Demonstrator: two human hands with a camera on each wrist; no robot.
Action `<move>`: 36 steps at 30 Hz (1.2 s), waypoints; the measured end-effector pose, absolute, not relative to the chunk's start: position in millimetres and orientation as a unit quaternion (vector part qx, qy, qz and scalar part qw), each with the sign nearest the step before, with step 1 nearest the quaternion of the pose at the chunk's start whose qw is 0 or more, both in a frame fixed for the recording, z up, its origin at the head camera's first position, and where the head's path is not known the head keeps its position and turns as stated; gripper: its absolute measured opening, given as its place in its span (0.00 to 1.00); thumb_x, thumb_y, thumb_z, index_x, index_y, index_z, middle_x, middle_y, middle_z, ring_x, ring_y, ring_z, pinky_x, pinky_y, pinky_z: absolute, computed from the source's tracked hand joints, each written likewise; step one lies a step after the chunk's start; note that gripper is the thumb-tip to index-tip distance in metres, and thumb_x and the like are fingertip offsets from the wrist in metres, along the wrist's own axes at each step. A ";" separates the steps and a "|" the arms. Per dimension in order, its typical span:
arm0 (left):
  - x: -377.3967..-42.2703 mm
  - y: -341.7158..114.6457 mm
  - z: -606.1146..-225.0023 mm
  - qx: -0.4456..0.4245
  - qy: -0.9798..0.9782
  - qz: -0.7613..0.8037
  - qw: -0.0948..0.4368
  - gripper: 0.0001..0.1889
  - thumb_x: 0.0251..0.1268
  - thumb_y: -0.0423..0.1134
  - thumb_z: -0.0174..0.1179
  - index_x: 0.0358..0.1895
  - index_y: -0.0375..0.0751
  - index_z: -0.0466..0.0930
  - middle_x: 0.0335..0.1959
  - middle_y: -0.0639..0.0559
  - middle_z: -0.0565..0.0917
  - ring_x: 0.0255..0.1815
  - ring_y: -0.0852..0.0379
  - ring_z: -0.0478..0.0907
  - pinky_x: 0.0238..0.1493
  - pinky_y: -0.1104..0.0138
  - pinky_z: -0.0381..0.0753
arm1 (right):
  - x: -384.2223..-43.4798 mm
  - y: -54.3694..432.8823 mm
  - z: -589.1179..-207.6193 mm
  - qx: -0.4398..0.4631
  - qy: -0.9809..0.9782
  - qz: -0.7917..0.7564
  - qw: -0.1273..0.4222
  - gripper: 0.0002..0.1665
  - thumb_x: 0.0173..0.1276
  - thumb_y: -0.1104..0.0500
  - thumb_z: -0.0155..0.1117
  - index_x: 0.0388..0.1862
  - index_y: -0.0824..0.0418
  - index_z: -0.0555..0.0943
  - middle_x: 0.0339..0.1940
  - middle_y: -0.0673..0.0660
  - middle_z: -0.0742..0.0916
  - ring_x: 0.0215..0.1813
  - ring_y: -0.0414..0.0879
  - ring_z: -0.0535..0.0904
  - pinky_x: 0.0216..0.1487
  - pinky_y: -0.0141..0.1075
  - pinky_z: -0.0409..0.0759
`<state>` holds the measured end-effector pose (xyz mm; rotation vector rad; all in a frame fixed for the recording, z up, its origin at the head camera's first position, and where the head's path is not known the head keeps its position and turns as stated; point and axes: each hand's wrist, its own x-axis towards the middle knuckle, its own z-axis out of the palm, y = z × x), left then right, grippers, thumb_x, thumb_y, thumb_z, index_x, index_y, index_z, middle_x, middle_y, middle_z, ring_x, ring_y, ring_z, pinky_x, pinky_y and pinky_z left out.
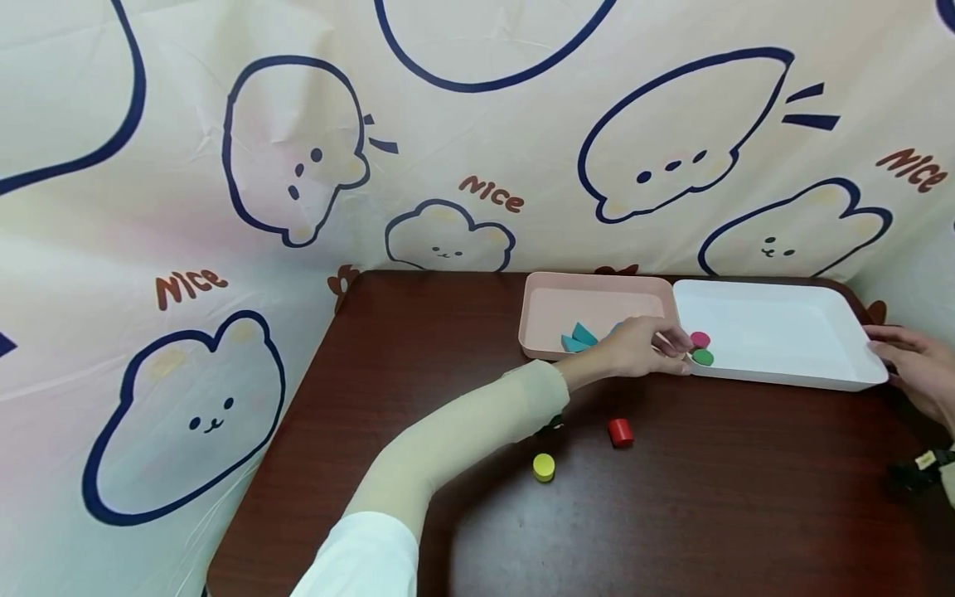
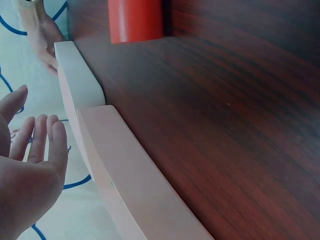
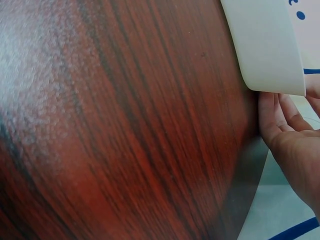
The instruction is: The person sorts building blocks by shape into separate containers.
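My left hand [image 1: 645, 347] reaches over the line where the pink tray [image 1: 597, 284] meets the white tray [image 1: 776, 332]. In the left wrist view its fingers [image 2: 57, 145] are parted from the thumb, with nothing seen between them. Beside its fingertips, a pink disc [image 1: 700, 340] and a green disc [image 1: 703, 357] lie in the white tray's left end. Blue wedge-shaped pieces [image 1: 582, 335] lie in the pink tray, partly hidden by the hand. My right hand [image 1: 921, 369] holds the white tray's right end, thumb at the rim and fingers low against the outer wall.
A red cylinder [image 1: 620, 433] and a short yellow cylinder [image 1: 544, 468] stand on the dark wooden table [image 1: 709, 514] in front of the trays. Behind the table hangs a pale curtain [image 1: 462, 133] printed with cartoon bears.
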<state>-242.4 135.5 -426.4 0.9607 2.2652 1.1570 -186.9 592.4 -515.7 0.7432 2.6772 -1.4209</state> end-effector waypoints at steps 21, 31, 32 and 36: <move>-232.6 99.8 -424.5 0.374 0.802 0.398 0.242 0.21 0.64 0.43 0.78 0.58 0.46 0.84 0.49 0.61 0.83 0.48 0.66 0.82 0.48 0.82 0.80 | -185.4 595.2 -517.7 0.236 0.860 -0.452 0.008 0.33 0.88 0.42 0.43 0.88 0.38 0.54 0.83 0.71 0.56 0.62 0.55 0.69 0.72 0.63 0.71; -226.9 86.2 -435.4 0.422 0.770 0.395 0.271 0.21 0.66 0.39 0.76 0.59 0.37 0.84 0.53 0.47 0.87 0.43 0.68 0.81 0.50 0.80 0.81 | -185.1 594.4 -516.7 0.242 0.860 -0.448 0.006 0.33 0.88 0.43 0.43 0.88 0.39 0.54 0.84 0.72 0.56 0.59 0.50 0.71 0.70 0.59 0.74; -226.7 85.2 -436.3 0.426 0.768 0.394 0.270 0.21 0.66 0.39 0.76 0.59 0.37 0.84 0.53 0.47 0.87 0.43 0.68 0.81 0.51 0.79 0.82 | -184.8 594.5 -516.7 0.240 0.862 -0.447 0.006 0.33 0.88 0.43 0.43 0.87 0.38 0.55 0.83 0.72 0.56 0.57 0.46 0.71 0.67 0.57 0.75; -226.0 81.1 -439.7 0.440 0.763 0.388 0.270 0.21 0.66 0.38 0.76 0.58 0.34 0.84 0.53 0.45 0.87 0.43 0.66 0.82 0.52 0.77 0.83 | -183.8 594.3 -516.2 0.241 0.861 -0.448 0.007 0.32 0.88 0.42 0.44 0.86 0.36 0.56 0.83 0.73 0.57 0.54 0.41 0.70 0.66 0.59 0.74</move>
